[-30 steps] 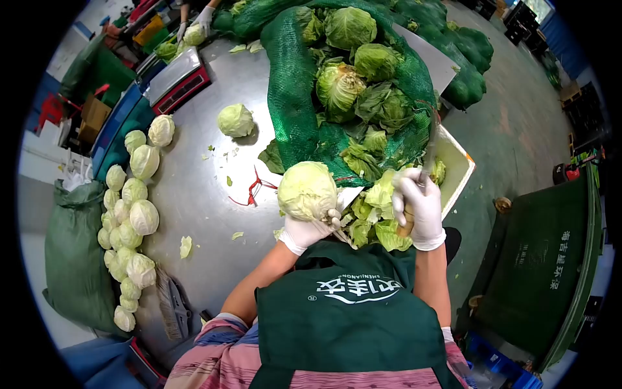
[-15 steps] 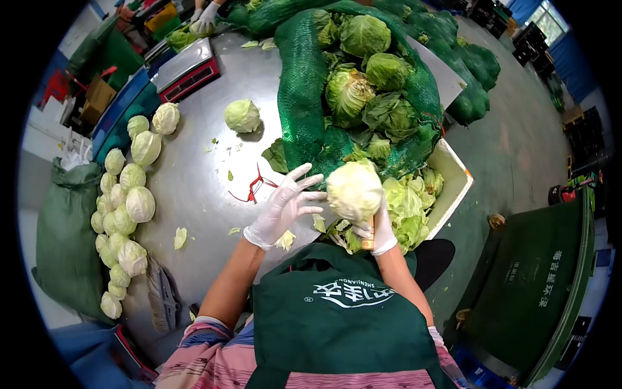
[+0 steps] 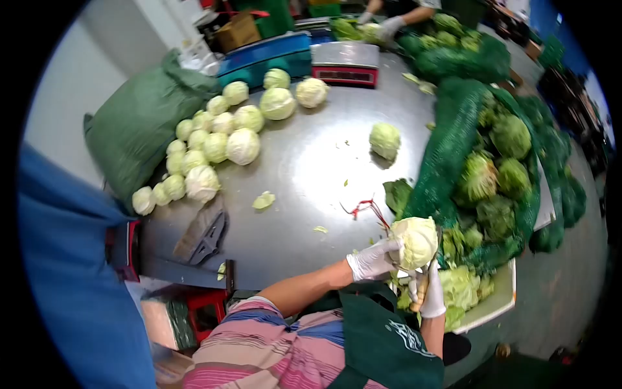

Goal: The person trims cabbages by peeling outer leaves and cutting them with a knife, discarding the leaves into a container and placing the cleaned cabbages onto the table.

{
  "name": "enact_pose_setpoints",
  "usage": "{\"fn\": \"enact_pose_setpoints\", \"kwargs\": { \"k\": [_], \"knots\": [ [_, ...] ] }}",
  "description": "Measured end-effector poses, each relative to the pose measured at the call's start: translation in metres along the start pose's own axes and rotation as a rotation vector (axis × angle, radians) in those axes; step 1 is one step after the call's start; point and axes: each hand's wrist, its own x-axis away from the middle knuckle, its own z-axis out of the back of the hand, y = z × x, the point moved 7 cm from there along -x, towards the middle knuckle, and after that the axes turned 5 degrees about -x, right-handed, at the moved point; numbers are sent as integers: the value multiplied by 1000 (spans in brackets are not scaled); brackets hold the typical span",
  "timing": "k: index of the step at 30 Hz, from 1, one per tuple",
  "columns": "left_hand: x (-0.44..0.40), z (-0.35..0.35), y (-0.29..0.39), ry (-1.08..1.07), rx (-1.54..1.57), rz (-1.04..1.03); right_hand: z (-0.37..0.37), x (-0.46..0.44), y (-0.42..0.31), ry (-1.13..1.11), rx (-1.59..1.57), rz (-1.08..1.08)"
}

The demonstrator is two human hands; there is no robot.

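My left hand (image 3: 374,260) cups the cabbage (image 3: 415,242); my right hand (image 3: 433,295), just below it, is wrapped round a handle (image 3: 422,290), far end unclear. Loose left support could let the cabbage roll into the leaves (image 3: 461,288) beside my right hand.

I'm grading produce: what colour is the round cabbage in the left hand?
The round, leafy cabbage is pale yellowish green, best seen in the head view.
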Motion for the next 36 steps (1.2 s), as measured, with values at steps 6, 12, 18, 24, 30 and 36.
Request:
{"fn": "enact_pose_setpoints", "kwargs": {
  "k": [6,12,18,24,30,36],
  "knots": [
    [75,121,113,376,-204,-514,40,-9,15,134,80,-13],
    [251,150,272,778,-239,-1104,95,7,27,353,46,-28],
    [398,179,367,942,119,-1421,93,2,40,397,13,-73],
    [447,148,410,985,-35,-1838,92,-5,57,363,1,-109],
    [342,140,432,1136,-471,-1244,99,-5,68,395,-19,-142],
    [122,136,338,1086,-927,-425,66,9,59,340,-121,-115]
  ]
}}
